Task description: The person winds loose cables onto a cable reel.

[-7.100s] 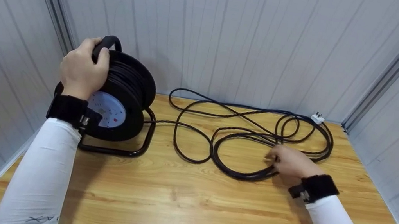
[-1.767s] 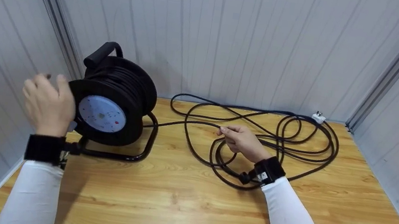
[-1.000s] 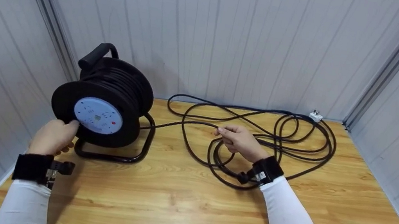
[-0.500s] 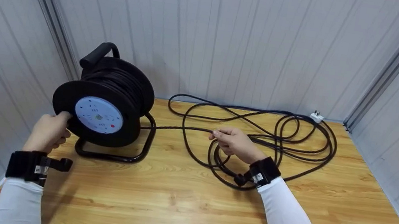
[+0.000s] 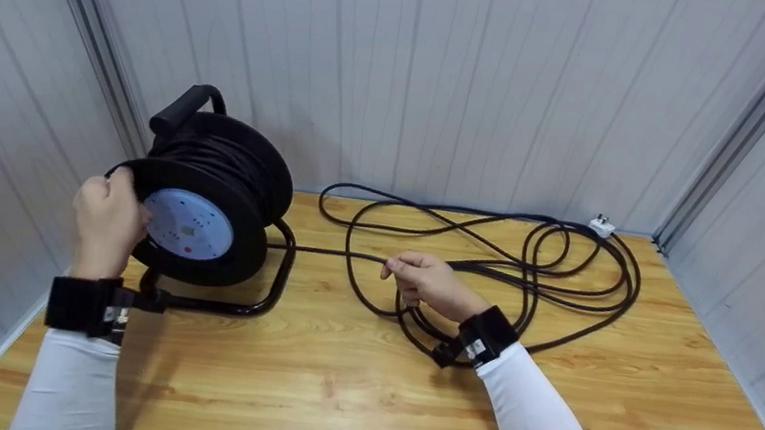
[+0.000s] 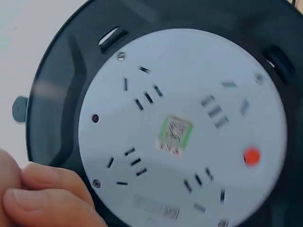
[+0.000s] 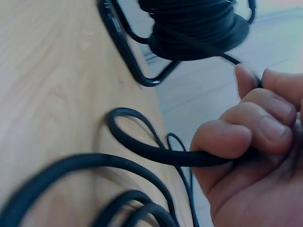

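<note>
Right hand (image 5: 429, 283) pinches the cable (image 5: 328, 252), straight toward the reel (image 5: 191, 226) leftward; loose coils (image 7: 94, 160) lie beneath and right of that pinch; left hand (image 5: 107, 223) curls at the reel, its hold hidden from here; winding seems the step; next turn should need steady feed.

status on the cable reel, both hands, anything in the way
Left hand at reel, grip hidden. Right hand pinches cable. Reel on its stand, cable partly wound. Loose, overlapping loops on table; possible snag.
</note>
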A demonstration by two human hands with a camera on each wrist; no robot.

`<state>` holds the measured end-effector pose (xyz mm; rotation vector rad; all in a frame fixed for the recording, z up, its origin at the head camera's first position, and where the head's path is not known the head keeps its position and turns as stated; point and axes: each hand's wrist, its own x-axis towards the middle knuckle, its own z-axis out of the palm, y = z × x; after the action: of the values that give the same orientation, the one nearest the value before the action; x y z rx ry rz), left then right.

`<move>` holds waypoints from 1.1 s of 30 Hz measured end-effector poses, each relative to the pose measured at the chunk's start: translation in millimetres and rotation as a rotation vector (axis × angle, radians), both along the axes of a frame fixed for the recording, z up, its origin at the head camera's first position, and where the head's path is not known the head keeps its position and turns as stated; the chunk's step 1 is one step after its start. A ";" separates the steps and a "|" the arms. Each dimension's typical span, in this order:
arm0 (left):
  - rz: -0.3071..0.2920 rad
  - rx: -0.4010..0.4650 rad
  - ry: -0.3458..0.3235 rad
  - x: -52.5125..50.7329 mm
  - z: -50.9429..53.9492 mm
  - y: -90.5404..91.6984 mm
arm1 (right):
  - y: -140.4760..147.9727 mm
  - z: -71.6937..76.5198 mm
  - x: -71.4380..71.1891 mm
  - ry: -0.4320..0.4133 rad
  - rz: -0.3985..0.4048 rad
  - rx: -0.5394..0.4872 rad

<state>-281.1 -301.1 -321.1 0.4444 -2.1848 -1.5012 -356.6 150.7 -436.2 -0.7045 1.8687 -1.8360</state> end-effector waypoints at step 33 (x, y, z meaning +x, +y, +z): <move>-0.021 -0.991 0.393 -6.1 -77.4 105.2 | -93.5 -7.8 21.3 0.486 0.084 0.514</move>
<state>-287.2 -195.9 -398.5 -0.1954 -2.2598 -0.3193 -335.3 57.2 -444.0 -1.0729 2.4322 -1.1080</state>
